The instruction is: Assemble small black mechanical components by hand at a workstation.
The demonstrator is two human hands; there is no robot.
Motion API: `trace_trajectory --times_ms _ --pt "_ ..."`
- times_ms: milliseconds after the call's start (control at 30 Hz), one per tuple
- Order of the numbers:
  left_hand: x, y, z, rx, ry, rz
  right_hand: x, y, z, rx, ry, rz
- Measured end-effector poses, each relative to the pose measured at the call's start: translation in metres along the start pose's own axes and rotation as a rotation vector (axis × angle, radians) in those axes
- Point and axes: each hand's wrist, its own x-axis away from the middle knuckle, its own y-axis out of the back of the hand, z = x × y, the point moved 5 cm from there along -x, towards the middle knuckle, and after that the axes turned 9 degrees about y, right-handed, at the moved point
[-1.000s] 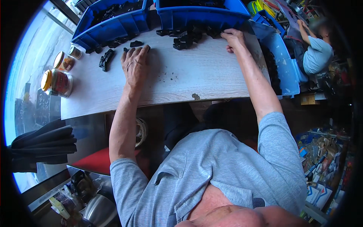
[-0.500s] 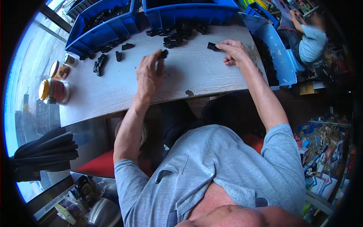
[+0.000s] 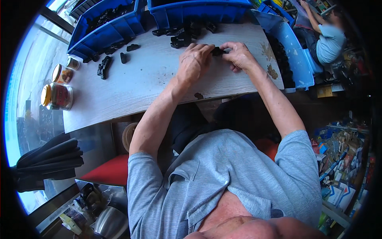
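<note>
My left hand (image 3: 194, 63) and my right hand (image 3: 239, 56) meet over the right half of the pale table (image 3: 147, 83). Between their fingertips is a small black plastic part (image 3: 217, 51). The right hand pinches its right end with thumb and fingers. The left hand's fingers are closed at its left side, and they hide much of what they grip. Just beyond the left hand lies a pile of black plastic parts (image 3: 181, 40). More loose black pieces lie to the left, among them a long one (image 3: 104, 67) and a short one (image 3: 123, 58).
Blue bins (image 3: 107, 30) of black parts line the table's far side, with another blue bin (image 3: 199, 14) beside them. A light blue bin (image 3: 296, 59) stands at the right edge. Jars (image 3: 59, 95) stand at the left. A co-worker (image 3: 330, 44) sits at the far right.
My left hand has moved right with its small black piece, up to my right hand. The right hand has shifted slightly left, bringing the black parts together. The co-worker's arms have risen.
</note>
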Motion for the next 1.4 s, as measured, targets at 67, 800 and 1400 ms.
trace_trajectory --times_ms 67,800,1400 --pt "-0.005 -0.008 -0.006 -0.039 -0.066 0.119 0.000 0.000 0.001 0.036 0.013 0.002" --pt "0.006 0.012 0.018 -0.159 -0.128 -0.197 -0.004 0.004 -0.008 -0.032 0.040 0.015" --pt "0.020 0.106 0.127 -0.673 0.158 -0.058 -0.027 0.089 -0.050 -0.542 -0.015 -0.478"
